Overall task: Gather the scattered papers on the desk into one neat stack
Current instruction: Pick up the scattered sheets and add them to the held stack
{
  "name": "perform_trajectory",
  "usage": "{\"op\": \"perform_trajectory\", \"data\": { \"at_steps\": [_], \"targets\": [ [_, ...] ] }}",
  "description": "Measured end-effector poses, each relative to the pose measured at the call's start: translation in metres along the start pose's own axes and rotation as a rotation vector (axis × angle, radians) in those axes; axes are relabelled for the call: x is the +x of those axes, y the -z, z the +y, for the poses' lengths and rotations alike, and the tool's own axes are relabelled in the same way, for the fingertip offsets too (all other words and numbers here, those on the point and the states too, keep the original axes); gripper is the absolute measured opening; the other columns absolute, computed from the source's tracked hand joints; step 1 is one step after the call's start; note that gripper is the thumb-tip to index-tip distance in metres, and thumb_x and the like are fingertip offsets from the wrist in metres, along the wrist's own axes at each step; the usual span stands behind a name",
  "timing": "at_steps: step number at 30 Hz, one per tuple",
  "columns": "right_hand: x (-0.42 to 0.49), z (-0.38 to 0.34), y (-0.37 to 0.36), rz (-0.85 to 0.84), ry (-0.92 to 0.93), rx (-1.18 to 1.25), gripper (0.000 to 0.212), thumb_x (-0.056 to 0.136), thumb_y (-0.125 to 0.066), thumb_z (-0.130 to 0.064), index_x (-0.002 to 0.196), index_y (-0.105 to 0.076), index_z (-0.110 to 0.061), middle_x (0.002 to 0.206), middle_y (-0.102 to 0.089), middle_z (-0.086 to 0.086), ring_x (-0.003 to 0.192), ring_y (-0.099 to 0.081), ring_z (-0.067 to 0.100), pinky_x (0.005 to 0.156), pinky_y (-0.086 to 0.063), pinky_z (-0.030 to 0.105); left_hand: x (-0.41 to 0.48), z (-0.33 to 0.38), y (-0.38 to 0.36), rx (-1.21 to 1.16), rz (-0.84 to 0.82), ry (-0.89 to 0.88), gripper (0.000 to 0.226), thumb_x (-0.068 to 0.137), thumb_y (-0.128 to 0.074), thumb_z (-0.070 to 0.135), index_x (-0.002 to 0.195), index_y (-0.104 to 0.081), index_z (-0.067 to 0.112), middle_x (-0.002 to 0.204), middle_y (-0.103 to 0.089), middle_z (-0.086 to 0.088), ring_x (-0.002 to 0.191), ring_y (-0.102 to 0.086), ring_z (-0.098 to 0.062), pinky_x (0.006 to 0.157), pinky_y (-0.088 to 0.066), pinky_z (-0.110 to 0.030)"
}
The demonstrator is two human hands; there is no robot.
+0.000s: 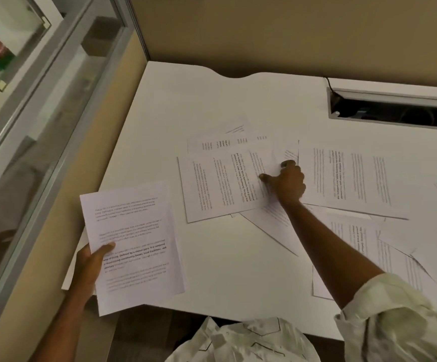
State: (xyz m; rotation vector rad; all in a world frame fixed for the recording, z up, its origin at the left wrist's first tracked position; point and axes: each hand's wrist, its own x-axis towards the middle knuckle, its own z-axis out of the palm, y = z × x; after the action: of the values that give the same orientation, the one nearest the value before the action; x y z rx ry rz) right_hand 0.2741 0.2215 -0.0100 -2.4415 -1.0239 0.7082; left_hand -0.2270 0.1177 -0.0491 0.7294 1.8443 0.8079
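My left hand (90,265) grips the left edge of a thin stack of printed papers (133,246), held above the desk's front left corner. My right hand (286,180) reaches across the white desk (212,100) and pinches the right edge of a printed sheet (220,186) lying crosswise mid-desk. Another sheet (220,142) peeks out behind it. A large sheet (348,178) lies to the right of my right hand. Several more sheets (394,257) overlap along the right side, partly under my forearm.
A beige partition wall (264,35) closes the back of the desk, and a glass-and-metal divider (42,113) runs along the left. An open cable tray slot (394,111) sits at the back right. My light patterned shirt sleeve (394,309) covers the front right.
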Motion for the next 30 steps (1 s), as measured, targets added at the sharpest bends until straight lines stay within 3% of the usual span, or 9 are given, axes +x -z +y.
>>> {"op": "perform_trajectory", "data": {
  "at_steps": [3, 6, 11, 15, 19, 22, 27, 30],
  "targets": [
    [0.009, -0.004, 0.002, -0.059, -0.060, -0.001, 0.075, 0.076, -0.089, -0.048, 0.133, -0.055, -0.013, 0.133, -0.063, 0.008, 0.129, -0.057, 0.032, 0.109, -0.043, 0.048, 0.000, 0.001, 0.000, 0.004, -0.004, -0.001, 0.020, 0.092, -0.073, 0.010, 0.101, -0.073, 0.028, 0.088, -0.081, 0.007, 0.084, -0.076, -0.025, 0.056, -0.062, -0.034],
    [0.013, -0.006, 0.003, -0.124, -0.102, 0.027, 0.066, 0.078, -0.088, -0.045, 0.128, -0.063, -0.011, 0.131, -0.065, 0.009, 0.127, -0.059, 0.034, 0.110, -0.045, 0.051, 0.000, 0.001, -0.001, 0.001, -0.014, -0.006, 0.021, 0.092, -0.072, 0.009, 0.102, -0.072, 0.027, 0.098, -0.079, -0.002, 0.089, -0.075, -0.032, 0.069, -0.061, -0.042],
    [0.007, -0.004, 0.005, -0.106, -0.033, 0.139, 0.030, 0.087, -0.079, -0.030, 0.112, -0.074, -0.014, 0.113, -0.076, 0.006, 0.100, -0.072, 0.030, 0.092, -0.058, 0.043, -0.002, 0.002, 0.002, 0.005, -0.047, -0.015, 0.021, 0.094, -0.071, 0.009, 0.104, -0.070, 0.027, 0.104, -0.076, -0.006, 0.089, -0.074, -0.033, 0.070, -0.060, -0.043],
    [0.006, -0.002, 0.014, -0.064, -0.006, 0.175, 0.037, 0.092, -0.078, -0.034, 0.122, -0.074, -0.012, 0.117, -0.076, 0.007, 0.101, -0.073, 0.032, 0.089, -0.060, 0.043, -0.004, 0.001, 0.003, 0.011, -0.050, -0.025, 0.019, 0.094, -0.072, 0.009, 0.100, -0.070, 0.027, 0.097, -0.078, -0.002, 0.084, -0.075, -0.029, 0.057, -0.060, -0.036],
    [0.014, -0.004, 0.015, -0.016, 0.035, 0.253, 0.034, 0.096, -0.074, -0.027, 0.118, -0.073, -0.001, 0.118, -0.075, 0.014, 0.102, -0.073, 0.034, 0.088, -0.061, 0.041, -0.003, -0.002, 0.002, 0.004, -0.059, -0.024, 0.016, 0.094, -0.072, 0.011, 0.101, -0.071, 0.025, 0.101, -0.077, -0.007, 0.087, -0.074, -0.034, 0.068, -0.060, -0.041],
    [0.019, -0.010, 0.011, 0.044, 0.045, 0.280, 0.036, 0.095, -0.075, -0.023, 0.118, -0.069, 0.004, 0.122, -0.071, 0.019, 0.110, -0.071, 0.037, 0.089, -0.058, 0.035, -0.003, 0.000, 0.002, 0.016, -0.069, -0.036, 0.017, 0.094, -0.072, 0.012, 0.103, -0.071, 0.026, 0.101, -0.077, -0.005, 0.088, -0.075, -0.033, 0.067, -0.060, -0.039],
    [0.020, -0.020, 0.000, -0.022, 0.027, 0.012, 0.080, 0.082, -0.089, -0.029, 0.143, -0.045, -0.002, 0.142, -0.048, 0.019, 0.135, -0.045, 0.039, 0.110, -0.044, 0.051, -0.004, -0.001, 0.002, 0.024, -0.072, -0.037, 0.016, 0.095, -0.071, 0.011, 0.105, -0.069, 0.023, 0.103, -0.076, -0.008, 0.088, -0.074, -0.033, 0.068, -0.060, -0.040],
    [0.024, -0.024, -0.001, -0.039, -0.001, -0.013, 0.088, 0.079, -0.091, -0.026, 0.147, -0.039, -0.006, 0.144, -0.045, 0.018, 0.137, -0.045, 0.040, 0.113, -0.040, 0.057, -0.005, -0.002, 0.001, 0.018, -0.065, -0.035, 0.016, 0.095, -0.071, 0.011, 0.105, -0.069, 0.023, 0.102, -0.076, -0.006, 0.087, -0.074, -0.031, 0.066, -0.060, -0.038]
  ]
}}
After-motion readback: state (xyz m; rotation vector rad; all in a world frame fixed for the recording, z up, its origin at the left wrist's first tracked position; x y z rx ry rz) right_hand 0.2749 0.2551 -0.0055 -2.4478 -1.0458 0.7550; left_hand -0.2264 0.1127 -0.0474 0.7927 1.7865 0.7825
